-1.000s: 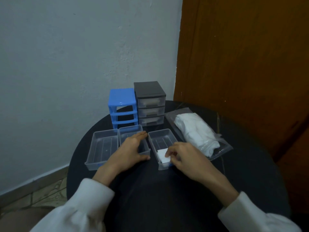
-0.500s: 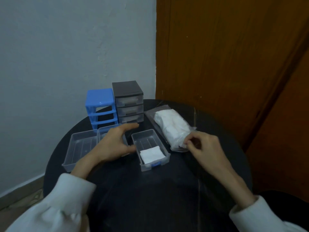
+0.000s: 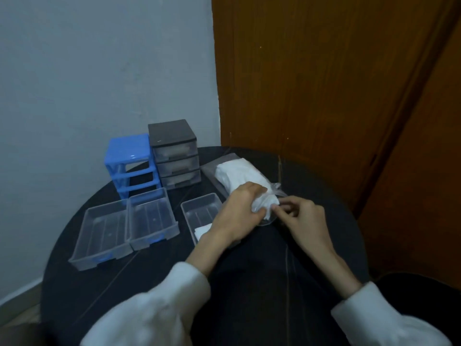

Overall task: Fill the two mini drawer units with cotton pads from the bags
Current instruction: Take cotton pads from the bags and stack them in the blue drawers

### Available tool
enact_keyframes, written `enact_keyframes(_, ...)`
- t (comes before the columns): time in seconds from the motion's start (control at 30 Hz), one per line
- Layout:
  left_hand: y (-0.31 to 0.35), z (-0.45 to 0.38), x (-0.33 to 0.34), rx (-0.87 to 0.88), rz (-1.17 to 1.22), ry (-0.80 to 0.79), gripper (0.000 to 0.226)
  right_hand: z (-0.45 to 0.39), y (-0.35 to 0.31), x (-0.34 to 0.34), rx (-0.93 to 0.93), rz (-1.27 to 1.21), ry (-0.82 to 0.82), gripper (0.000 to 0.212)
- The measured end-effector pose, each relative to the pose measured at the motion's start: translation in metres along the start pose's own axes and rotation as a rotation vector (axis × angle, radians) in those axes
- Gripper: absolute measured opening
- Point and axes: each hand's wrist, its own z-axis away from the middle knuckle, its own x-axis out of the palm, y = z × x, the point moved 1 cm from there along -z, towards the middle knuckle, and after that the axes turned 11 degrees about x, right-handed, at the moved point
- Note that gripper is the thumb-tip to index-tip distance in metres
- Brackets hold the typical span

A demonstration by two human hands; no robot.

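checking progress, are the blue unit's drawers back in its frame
No, the blue unit stands hollow.

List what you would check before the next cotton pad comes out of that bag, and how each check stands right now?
1. Bag of cotton pads held steady: ok, left hand grips its near end.
2. Right hand at the bag's opening: ok, its fingers pinch there.
3. A pad actually caught: cannot tell.
4. Room in the receiving drawer: ok, only one pad shows.
5. Other two clear drawers ready: ok, both out, nothing inside.
6. Blue unit slots free: ok.
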Motion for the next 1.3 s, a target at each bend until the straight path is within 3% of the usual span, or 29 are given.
enact_keyframes(0.23,-0.002,0.003,0.008,-0.038,0.081,0.111,0.039,-0.009,0.001,0.011,0.002,-0.052,0.081,0.007)
enact_keyframes(0.37,-0.001,0.002,0.011,-0.065,0.071,0.179,0.038,-0.006,-0.002,0.003,-0.003,-0.207,-0.050,0.010)
enact_keyframes(0.5,0.000,0.002,0.013,-0.067,0.037,0.174,0.043,-0.004,-0.001,-0.006,-0.015,-0.259,-0.068,0.014)
enact_keyframes(0.63,0.000,0.001,0.016,-0.057,0.001,0.149,0.047,-0.004,0.004,-0.008,-0.010,-0.208,-0.096,0.012)
enact_keyframes(0.77,-0.001,0.001,0.018,-0.062,-0.012,0.184,0.037,-0.003,0.010,-0.011,-0.002,-0.144,-0.030,0.009)
enact_keyframes(1.1,0.000,0.000,0.016,-0.058,-0.008,0.159,0.037,-0.002,0.009,-0.009,0.044,-0.098,0.071,0.002)
enact_keyframes(1.3,0.000,-0.002,0.014,-0.073,0.008,0.130,0.042,0.002,0.010,-0.036,-0.055,-0.015,0.086,0.017)
